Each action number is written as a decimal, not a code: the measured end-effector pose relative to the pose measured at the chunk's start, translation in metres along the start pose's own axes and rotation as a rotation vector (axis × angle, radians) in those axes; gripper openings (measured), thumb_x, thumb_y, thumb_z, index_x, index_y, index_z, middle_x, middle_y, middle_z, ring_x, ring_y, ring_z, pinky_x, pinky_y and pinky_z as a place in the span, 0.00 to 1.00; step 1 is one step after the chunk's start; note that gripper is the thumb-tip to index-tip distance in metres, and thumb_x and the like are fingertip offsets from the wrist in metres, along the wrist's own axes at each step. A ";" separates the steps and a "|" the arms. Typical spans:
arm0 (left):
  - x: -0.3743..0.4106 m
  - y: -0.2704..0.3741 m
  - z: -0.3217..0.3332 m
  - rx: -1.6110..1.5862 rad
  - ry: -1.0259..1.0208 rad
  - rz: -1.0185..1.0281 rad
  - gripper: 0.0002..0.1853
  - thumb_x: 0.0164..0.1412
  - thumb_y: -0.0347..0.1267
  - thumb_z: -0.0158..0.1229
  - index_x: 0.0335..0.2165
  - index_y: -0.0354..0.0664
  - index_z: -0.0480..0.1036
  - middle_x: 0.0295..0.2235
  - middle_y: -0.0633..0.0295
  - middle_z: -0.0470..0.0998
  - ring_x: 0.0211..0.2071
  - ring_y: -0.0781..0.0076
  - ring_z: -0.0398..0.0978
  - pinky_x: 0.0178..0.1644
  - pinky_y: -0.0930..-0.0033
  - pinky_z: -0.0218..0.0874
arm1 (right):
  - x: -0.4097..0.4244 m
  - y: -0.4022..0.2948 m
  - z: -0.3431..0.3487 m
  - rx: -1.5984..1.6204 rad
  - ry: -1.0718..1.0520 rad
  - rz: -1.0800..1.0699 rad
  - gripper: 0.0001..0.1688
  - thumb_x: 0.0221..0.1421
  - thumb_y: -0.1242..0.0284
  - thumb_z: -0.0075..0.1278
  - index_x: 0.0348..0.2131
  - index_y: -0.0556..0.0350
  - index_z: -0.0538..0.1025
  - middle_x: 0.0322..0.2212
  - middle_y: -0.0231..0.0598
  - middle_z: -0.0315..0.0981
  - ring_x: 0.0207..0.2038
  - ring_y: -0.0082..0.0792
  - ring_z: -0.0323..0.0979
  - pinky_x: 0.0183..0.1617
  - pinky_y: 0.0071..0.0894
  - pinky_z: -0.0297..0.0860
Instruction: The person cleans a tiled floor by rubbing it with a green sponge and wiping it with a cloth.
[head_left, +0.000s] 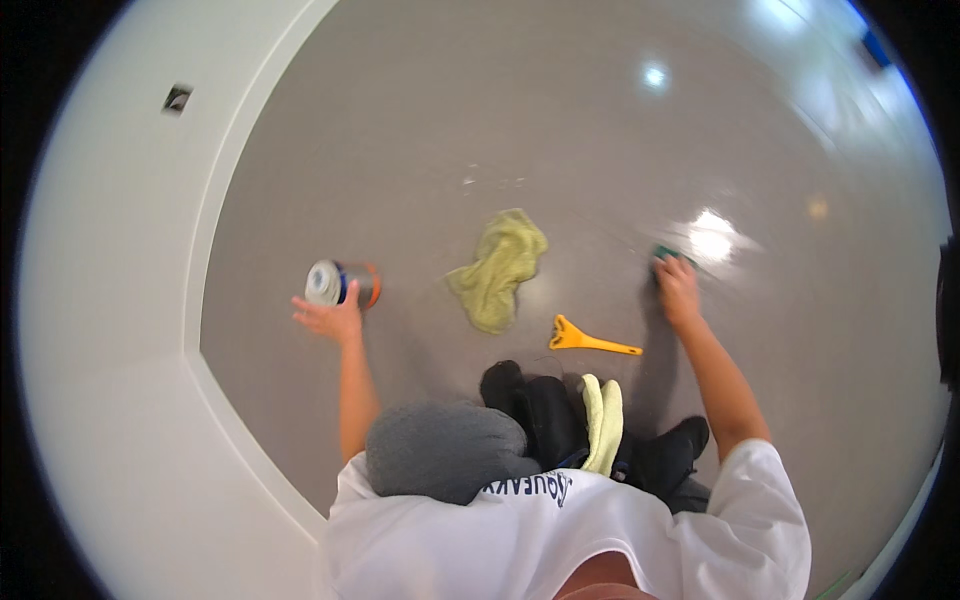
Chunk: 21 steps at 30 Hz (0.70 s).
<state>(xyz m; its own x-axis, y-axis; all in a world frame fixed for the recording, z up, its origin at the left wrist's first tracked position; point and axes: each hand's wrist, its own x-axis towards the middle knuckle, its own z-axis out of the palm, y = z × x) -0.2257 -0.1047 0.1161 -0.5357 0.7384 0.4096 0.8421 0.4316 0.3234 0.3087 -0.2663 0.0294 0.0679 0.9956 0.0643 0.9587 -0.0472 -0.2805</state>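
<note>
My left hand (330, 311) is at a can (358, 285) with a white top and an orange base, thumb against its side and fingers spread; whether it grips the can is unclear. Out to the right, my right hand (677, 281) presses a green scouring pad (663, 253) onto the glossy grey floor (570, 135). Between the hands lies a crumpled yellow-green cloth (501, 270). A yellow scraper (592, 343) rests on the floor nearer my body, its wide head pointing left. Another pale yellow cloth (604, 424) hangs folded by my legs.
A white wall (112, 247) with a baseboard (217, 202) curves along the left and lower left, and a small outlet opening (177, 99) shows in it. My knee and black shoes are close below the scraper. Bright reflections lie on the floor near my right hand.
</note>
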 end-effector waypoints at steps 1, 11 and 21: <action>0.004 -0.012 0.002 -0.008 -0.026 -0.035 0.67 0.27 0.51 0.70 0.57 0.39 0.34 0.56 0.33 0.39 0.58 0.41 0.38 0.59 0.47 0.36 | -0.021 0.017 -0.005 -0.006 0.073 -0.041 0.19 0.40 0.81 0.43 0.38 0.59 0.72 0.37 0.42 0.67 0.44 0.48 0.63 0.48 0.40 0.61; 0.009 -0.012 0.026 -0.419 -0.008 -0.121 0.64 0.28 0.42 0.72 0.57 0.37 0.36 0.53 0.39 0.49 0.55 0.45 0.47 0.58 0.51 0.42 | -0.044 0.046 -0.017 -0.117 0.224 -0.059 0.17 0.37 0.84 0.43 0.34 0.65 0.71 0.29 0.44 0.64 0.35 0.48 0.63 0.41 0.40 0.62; 0.007 0.029 -0.003 -0.298 -0.056 0.100 0.58 0.29 0.36 0.71 0.56 0.40 0.43 0.53 0.47 0.52 0.55 0.50 0.50 0.57 0.53 0.44 | 0.055 -0.048 -0.010 0.165 0.106 0.040 0.23 0.39 0.82 0.48 0.40 0.57 0.71 0.33 0.39 0.66 0.37 0.42 0.63 0.40 0.37 0.62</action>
<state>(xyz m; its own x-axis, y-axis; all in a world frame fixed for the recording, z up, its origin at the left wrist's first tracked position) -0.2055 -0.0888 0.1310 -0.4400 0.8004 0.4071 0.8307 0.1905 0.5231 0.2695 -0.2101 0.0562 0.1419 0.9788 0.1479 0.8970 -0.0640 -0.4373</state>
